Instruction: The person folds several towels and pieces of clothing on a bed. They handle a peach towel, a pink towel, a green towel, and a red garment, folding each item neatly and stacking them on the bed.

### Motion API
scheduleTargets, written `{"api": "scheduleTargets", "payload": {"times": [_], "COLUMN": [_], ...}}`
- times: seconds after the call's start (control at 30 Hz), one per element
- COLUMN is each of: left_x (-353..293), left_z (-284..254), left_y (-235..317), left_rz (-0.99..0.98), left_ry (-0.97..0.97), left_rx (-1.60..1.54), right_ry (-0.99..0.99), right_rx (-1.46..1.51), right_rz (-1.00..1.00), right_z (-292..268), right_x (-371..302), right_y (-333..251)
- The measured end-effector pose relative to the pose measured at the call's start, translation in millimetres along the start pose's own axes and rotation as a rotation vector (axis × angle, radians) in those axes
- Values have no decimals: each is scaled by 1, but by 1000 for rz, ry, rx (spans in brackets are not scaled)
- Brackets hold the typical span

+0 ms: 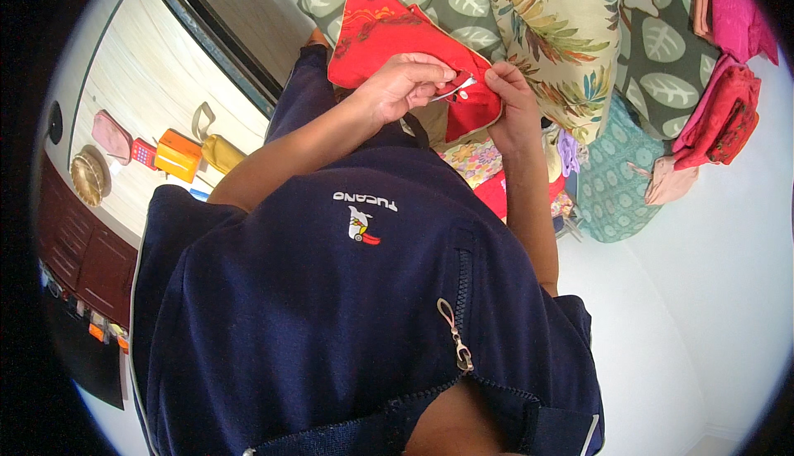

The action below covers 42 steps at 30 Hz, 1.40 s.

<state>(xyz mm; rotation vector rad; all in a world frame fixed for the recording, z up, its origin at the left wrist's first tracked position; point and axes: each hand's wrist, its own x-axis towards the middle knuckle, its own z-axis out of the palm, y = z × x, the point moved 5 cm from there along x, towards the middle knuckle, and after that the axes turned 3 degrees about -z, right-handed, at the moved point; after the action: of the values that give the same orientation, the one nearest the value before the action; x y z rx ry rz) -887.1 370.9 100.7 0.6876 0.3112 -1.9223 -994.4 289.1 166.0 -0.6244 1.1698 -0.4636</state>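
Observation:
A red cloth piece [382, 34] with darker printed patterns and a pale piped edge hangs between my hands, over my lap. My left hand [407, 82] is closed in a pinch at the edge of an opening in it. On the other side, my right hand [513, 100] grips the cloth's piped edge between thumb and fingers. Small white pieces [466, 85], perhaps buttons or a label, show at the opening between the hands. What exactly lies between the left fingertips is too small to make out.
Leaf-patterned grey-green fabric [662, 59] and a cream leaf-print cushion [554, 34] lie beyond my hands. Folded red and pink cloths [719, 125] are at the right. At the left, a pale table [116, 63] bears a yellow pouch [220, 153], an orange box [177, 155] and a basket [88, 176].

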Motion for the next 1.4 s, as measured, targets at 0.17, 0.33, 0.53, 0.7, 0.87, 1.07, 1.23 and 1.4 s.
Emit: {"api": "scheduleTargets", "payload": {"times": [0.17, 0.33, 0.53, 0.7, 0.87, 1.07, 1.23, 1.4], "left_x": [-2, -1, -1, 1, 3, 2, 8, 8], "left_z": [5, 8, 10, 8, 5, 6, 3, 1], "left_y": [-2, -3, -2, -3, -4, -5, -6, -5], "left_rz": [-27, -34, 0, 19, -24, -21, 6, 27], "left_ry": [-85, -86, -99, -105, -70, -29, -75, -95], "left_rx": [-49, -98, -125, -141, -115, -46, -49, -68], "right_ry": [-16, -39, -48, -53, -50, -20, -31, -33], "right_rx": [-17, -89, -196, -255, -295, -363, -203, -219], "right_rz": [20, -9, -72, -106, -118, -154, -98, -97], "right_z": [1, 3, 7, 5, 4, 7, 12, 10], "right_x": [5, 5, 6, 9, 9, 9, 9, 12], "right_y": [3, 5, 1, 5, 5, 1, 5, 6]}}
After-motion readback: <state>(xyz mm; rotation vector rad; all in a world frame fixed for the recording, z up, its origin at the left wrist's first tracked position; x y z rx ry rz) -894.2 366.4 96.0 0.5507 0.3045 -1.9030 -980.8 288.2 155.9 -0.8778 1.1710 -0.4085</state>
